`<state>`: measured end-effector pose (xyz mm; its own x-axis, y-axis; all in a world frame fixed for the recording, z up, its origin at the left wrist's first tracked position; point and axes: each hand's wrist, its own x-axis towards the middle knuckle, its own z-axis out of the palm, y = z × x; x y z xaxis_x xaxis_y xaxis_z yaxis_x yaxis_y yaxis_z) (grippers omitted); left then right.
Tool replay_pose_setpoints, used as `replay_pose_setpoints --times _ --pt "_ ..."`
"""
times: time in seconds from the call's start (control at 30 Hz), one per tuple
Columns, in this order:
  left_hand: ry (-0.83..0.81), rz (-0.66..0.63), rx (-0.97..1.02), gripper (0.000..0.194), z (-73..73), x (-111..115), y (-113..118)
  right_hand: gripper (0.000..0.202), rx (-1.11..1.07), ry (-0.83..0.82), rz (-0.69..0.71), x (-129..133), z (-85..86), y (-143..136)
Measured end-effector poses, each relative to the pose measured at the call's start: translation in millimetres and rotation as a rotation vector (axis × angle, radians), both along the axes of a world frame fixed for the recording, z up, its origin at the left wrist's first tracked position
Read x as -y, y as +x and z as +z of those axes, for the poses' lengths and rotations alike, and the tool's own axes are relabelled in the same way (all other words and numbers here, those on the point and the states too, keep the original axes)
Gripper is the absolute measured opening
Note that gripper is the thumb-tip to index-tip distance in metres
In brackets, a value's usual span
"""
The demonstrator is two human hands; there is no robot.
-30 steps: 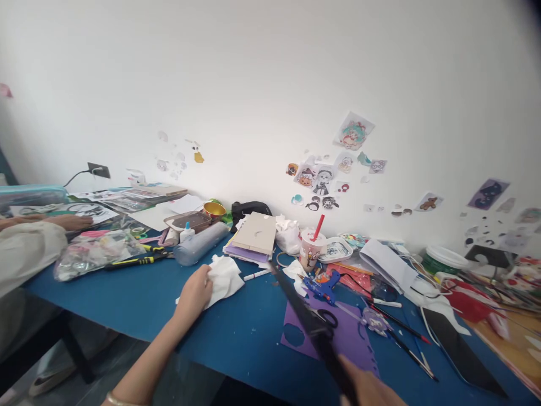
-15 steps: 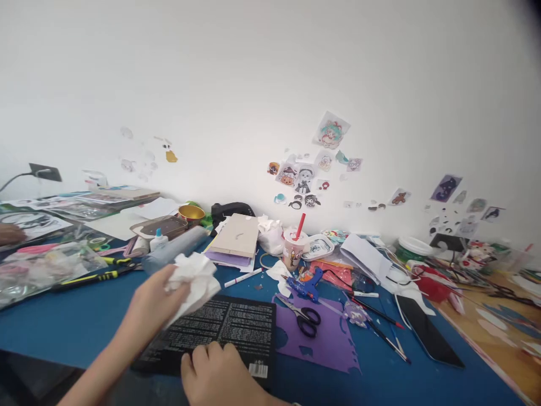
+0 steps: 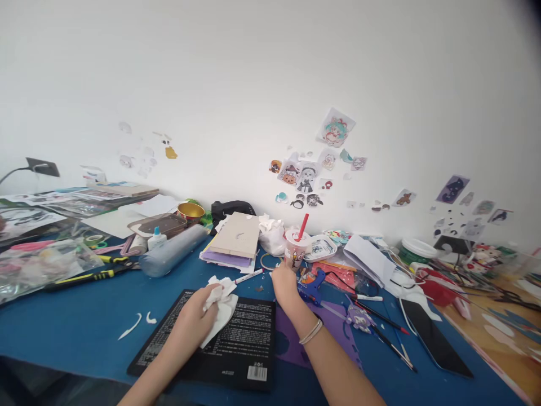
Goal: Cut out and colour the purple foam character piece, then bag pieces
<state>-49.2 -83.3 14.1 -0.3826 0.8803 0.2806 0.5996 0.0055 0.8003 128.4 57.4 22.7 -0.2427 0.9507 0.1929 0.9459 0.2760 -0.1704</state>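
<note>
My left hand point(image 3: 196, 313) is closed on a crumpled white tissue point(image 3: 222, 307), low over a black printed sheet point(image 3: 228, 338) with a barcode on its near right corner. The tissue appears to rest against that sheet. My right hand point(image 3: 284, 283) reaches forward to the base of a lidded paper cup point(image 3: 295, 251) with a red straw. Its fingers look curled, and whatever they pinch is hidden behind the hand. A blue glue gun point(image 3: 311, 288) lies just right of my right wrist, and a cut purple sheet point(image 3: 333, 332) lies partly under my forearm.
White scraps point(image 3: 131, 327) lie left of the black sheet. Behind are a clear rolled sleeve point(image 3: 173, 251), a glue bottle point(image 3: 156, 239), a golden bowl point(image 3: 191, 211) and stacked boards point(image 3: 236, 237). Brushes point(image 3: 391, 344) and a phone point(image 3: 435, 338) lie right. Pliers point(image 3: 93, 276) lie left.
My left hand has lowered the tissue onto the black sheet. My right hand has left the sheet and moved forward and right to the cup, and my forearm now covers the scissors.
</note>
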Motion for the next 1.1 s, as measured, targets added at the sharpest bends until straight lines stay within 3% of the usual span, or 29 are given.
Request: replay_pose_setpoints --times 0.2,0.33,0.47,0.6,0.67,0.77,0.83,0.93,1.1 --pt "-0.066 0.033 0.257 0.071 1.5 -10 10 0.012 -0.277 0.109 0.156 -2 24.5 17" --pt "-0.037 -0.024 0.448 0.072 7.5 -12 18 0.011 -0.549 0.227 0.284 18 39.8 19" --pt "0.032 -0.151 0.622 0.068 13.4 -13 30 0.009 -0.729 0.233 0.398 62 26.1 -13" --pt "0.018 -0.104 0.709 0.06 9.1 -14 30 0.017 -0.863 0.066 0.682 88 4.8 -42" --pt "0.008 -0.042 0.723 0.055 5.9 -12 22 0.023 -0.822 -0.041 0.638 80 1.4 -39" --pt "0.03 0.045 0.696 0.052 2.6 -7 7 0.024 -0.712 -0.089 0.471 45 1.5 -19" --pt "0.096 0.062 0.504 0.05 0.0 -4 0 0.032 -0.619 -0.117 0.401 21 -0.3 -6" --pt "0.167 -0.014 0.138 0.038 -5.4 -2 -2 0.041 -0.491 -0.19 0.362 -1 -9.1 -1" --pt "0.119 -0.087 0.075 0.019 -7.4 -2 3 0.011 -0.412 -0.297 0.381 -3 -24.1 -10"
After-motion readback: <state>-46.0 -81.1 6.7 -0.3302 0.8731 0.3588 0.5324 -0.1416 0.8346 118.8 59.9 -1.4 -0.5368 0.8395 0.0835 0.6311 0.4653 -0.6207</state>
